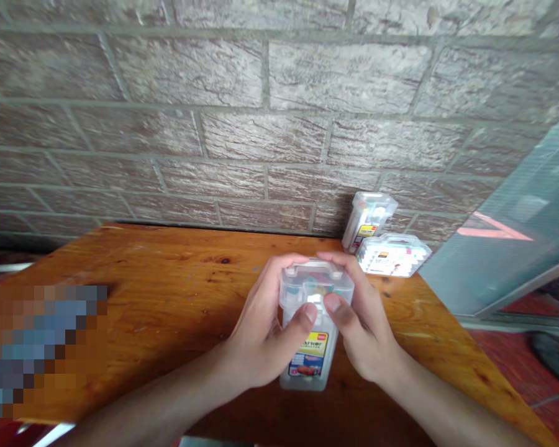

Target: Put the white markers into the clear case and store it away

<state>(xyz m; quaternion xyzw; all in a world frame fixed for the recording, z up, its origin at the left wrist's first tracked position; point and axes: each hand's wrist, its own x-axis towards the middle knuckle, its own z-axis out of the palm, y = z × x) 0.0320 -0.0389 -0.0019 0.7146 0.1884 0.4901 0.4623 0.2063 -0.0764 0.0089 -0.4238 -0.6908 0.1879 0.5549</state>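
Note:
A clear plastic marker case [309, 360] with a yellow and blue label stands upright on the wooden table [168, 279], coloured markers showing through its lid. My left hand [261, 335] wraps round its left side, thumb pressed on the white front clasp. My right hand [358, 323] grips the right side, its thumb also at the clasp and its fingers over the lid's handle.
Two more clear marker cases sit at the table's far right corner by the brick wall: one upright [368, 220], one lying flat [394, 254]. A glass panel [522, 230] stands to the right. A blurred patch covers the table's left edge.

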